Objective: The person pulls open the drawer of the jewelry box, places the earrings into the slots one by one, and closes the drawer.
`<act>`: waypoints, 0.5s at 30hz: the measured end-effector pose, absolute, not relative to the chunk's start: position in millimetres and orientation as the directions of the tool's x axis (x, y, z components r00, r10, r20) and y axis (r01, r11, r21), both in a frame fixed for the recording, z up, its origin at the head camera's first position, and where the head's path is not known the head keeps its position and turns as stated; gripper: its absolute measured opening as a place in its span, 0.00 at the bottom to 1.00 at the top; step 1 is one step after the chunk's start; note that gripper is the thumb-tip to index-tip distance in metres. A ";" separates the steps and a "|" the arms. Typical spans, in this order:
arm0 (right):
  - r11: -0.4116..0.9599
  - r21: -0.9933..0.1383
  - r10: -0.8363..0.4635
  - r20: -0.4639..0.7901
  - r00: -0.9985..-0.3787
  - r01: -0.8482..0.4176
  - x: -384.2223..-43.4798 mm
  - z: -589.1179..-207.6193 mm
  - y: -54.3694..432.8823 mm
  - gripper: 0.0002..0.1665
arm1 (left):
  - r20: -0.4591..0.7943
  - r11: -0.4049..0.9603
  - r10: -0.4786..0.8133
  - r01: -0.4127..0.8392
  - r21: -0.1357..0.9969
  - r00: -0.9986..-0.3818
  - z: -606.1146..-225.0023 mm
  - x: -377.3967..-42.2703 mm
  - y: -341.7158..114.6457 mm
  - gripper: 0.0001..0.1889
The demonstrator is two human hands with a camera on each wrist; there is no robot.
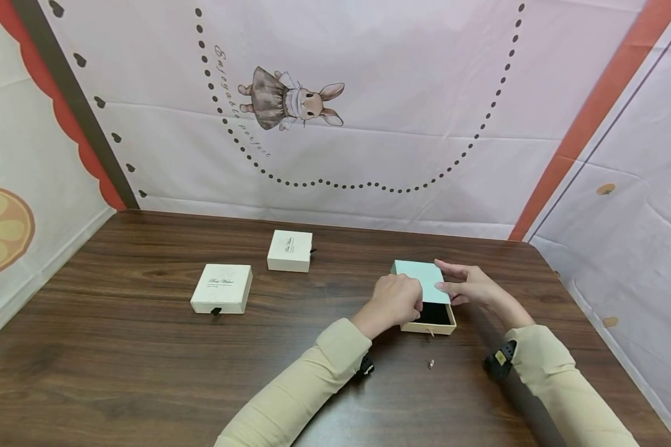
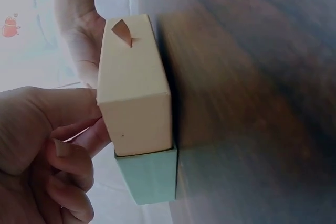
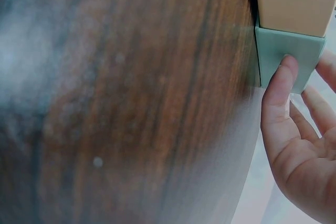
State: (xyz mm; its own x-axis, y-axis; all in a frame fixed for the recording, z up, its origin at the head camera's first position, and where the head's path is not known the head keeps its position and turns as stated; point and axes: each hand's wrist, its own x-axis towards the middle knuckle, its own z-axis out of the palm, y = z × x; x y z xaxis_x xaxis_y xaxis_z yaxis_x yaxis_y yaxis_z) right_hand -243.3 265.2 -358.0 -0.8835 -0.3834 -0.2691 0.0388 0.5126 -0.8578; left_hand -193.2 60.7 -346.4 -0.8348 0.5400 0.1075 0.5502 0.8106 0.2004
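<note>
Holding the mint sleeve (image 1: pixel 416 272) is the right hand (image 1: pixel 472 288), clamped at the sleeve's right side; its thumb presses the side wall in the right wrist view. The cream tray (image 1: pixel 415 328) projects partway from the sleeve toward the person, its black interior exposed; both lie on the brown table (image 1: pixel 145 372), right of centre. The left hand (image 1: pixel 394 301) is over the tray's left side, fingers bent. Its foremost fingertips are hidden behind the tray wall, so whether they are together, apart or on an item cannot be determined. Found on the table in front of the tray: 1 small item (image 1: pixel 431 364), too small to identify, near the tray's ribbon tab (image 2: pixel 122 31). Well to the left stand 2 white boxes, the nearer box (image 1: pixel 222 288) and the farther box (image 1: pixel 291 251), each with 1 black tab.
</note>
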 end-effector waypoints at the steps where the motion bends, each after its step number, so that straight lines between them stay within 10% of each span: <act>1: 0.514 -0.857 -0.386 -0.269 -0.883 0.036 -243.2 -357.9 265.2 0.42 | 0.107 0.809 0.543 0.553 0.200 -0.833 -346.1 -193.0 60.5 0.07; 15: 0.518 -0.855 -0.392 -0.264 -0.881 0.026 -242.7 -357.0 264.5 0.43 | 0.057 0.799 0.557 0.554 0.236 -0.828 -343.5 -191.9 59.3 0.05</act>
